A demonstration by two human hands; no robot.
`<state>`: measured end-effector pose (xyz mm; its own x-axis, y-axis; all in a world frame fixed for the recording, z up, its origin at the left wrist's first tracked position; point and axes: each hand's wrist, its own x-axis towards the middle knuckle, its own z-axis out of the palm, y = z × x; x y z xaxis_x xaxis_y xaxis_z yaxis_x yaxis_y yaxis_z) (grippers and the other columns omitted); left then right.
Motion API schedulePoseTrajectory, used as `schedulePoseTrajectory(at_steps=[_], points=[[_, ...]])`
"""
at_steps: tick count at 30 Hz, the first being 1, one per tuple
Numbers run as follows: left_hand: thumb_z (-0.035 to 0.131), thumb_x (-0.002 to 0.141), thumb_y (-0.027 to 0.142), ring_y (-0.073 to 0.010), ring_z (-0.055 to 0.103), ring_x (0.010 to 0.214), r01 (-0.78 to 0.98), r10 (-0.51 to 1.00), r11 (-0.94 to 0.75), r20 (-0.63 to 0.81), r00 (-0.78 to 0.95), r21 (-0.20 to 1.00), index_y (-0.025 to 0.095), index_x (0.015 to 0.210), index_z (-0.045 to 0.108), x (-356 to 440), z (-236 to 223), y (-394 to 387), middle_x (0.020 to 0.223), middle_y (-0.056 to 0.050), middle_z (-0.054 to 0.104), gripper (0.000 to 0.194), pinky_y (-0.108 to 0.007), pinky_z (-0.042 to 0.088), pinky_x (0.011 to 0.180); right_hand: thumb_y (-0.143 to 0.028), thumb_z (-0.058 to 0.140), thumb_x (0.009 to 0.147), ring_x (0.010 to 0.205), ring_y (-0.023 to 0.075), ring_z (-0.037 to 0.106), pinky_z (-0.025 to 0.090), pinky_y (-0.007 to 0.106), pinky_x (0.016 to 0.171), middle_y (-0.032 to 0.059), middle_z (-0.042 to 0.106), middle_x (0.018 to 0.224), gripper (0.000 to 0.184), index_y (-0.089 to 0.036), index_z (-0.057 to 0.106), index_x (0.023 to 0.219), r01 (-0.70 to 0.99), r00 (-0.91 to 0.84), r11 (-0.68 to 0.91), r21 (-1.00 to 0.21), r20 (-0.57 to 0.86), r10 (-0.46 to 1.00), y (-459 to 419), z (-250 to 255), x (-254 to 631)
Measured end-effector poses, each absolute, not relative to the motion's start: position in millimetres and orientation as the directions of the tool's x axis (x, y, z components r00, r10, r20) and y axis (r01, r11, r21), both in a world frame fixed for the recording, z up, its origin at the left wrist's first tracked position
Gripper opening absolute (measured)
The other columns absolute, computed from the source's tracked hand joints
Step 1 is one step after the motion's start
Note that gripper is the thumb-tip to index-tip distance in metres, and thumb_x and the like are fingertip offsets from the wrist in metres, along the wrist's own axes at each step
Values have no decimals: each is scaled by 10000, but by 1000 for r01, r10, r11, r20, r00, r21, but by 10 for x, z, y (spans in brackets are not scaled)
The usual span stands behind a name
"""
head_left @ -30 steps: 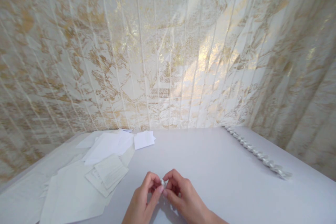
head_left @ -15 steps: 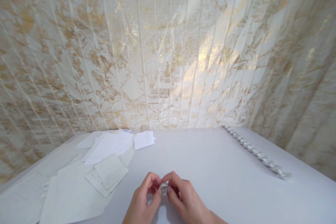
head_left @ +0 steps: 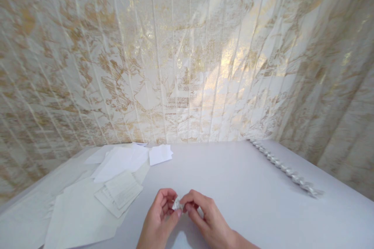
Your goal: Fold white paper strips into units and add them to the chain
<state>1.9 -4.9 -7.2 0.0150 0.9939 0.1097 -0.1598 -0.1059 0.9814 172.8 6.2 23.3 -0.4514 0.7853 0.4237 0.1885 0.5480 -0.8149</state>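
A small folded piece of paper point(head_left: 177, 204), whitish with grey marks, is between my two hands above the table. My left hand point(head_left: 160, 214) pinches it from the left, thumb below and curled fingers behind. From the right, my right hand point(head_left: 207, 214) has its index fingertip and thumb at the paper's right edge, closed around it. The fingers hide part of the paper, so its exact shape is hard to make out.
Loose paper sheets point(head_left: 78, 214) and smaller printed slips point(head_left: 124, 190) overlap at the left. A small white stack point(head_left: 160, 155) lies at the back. A long zigzag folded-paper strip point(head_left: 284, 169) runs along the right of the white table point(head_left: 222, 171), before a patterned curtain point(head_left: 187, 66).
The folded paper has shifted slightly left and turned, showing a paler face. My right fingers have moved a little left with it; my left fingers have opened slightly behind it.
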Motion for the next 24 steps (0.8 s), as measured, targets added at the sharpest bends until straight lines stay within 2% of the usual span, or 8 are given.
schedulePoseTrajectory(at_steps=[3,6,8,10,13,17,20,24], points=[[741,760,449,-180,616,829,-112,991,-128,131,16,985,238,1034,511,43,-58,-82,901,-1,636,416,-289,473,768,-464,542,953,715,156,529,418,268,682,19,609,839,282,-195,605,1007,150,-377,420,-895,341,861,83,188,1695],[681,792,373,-163,603,746,-27,990,-134,135,43,991,240,1086,473,81,-27,-134,835,14,643,384,-282,447,743,-592,646,853,671,145,466,384,272,655,-10,551,753,409,-186,621,894,42,-368,265,-963,232,900,112,151,1662],[651,782,298,-162,605,750,23,987,-146,145,64,989,237,1098,459,96,-11,-155,830,14,641,375,-281,437,757,-619,699,797,660,138,445,366,273,652,-18,530,720,447,-180,613,789,-35,-349,200,-979,199,916,125,142,1647],[619,783,268,-162,600,755,64,983,-172,168,68,983,237,1100,451,101,-3,-162,804,26,617,360,-282,432,771,-617,754,744,643,131,442,356,271,643,-22,531,706,456,-179,628,769,-98,-353,149,-984,175,919,129,145,1636],[586,804,279,-158,572,740,127,975,-219,213,58,967,244,1097,448,96,4,-162,748,59,552,326,-284,423,786,-589,811,688,657,144,515,388,282,653,-12,545,726,442,-179,661,756,-192,-406,69,-979,143,903,126,160,1626],[593,792,277,-169,564,759,206,970,-242,234,65,948,238,1071,501,80,57,-174,771,48,547,297,-285,419,787,-548,829,684,697,170,559,416,307,688,3,540,718,421,-167,664,613,-183,-358,99,-978,160,920,137,171,1642],[590,837,405,-178,544,753,268,967,-239,203,153,933,220,903,584,65,134,-187,780,20,565,197,-280,405,751,-560,823,686,658,159,513,397,305,659,-4,519,679,415,-169,702,623,-130,-300,123,-984,158,941,152,165,1671],[532,882,488,-166,482,700,330,969,-217,163,184,919,223,707,530,52,202,-193,695,39,487,318,-262,362,689,-569,810,701,652,149,475,357,292,640,-8,507,680,415,-173,708,635,-113,-290,157,-981,183,939,143,156,1671]])
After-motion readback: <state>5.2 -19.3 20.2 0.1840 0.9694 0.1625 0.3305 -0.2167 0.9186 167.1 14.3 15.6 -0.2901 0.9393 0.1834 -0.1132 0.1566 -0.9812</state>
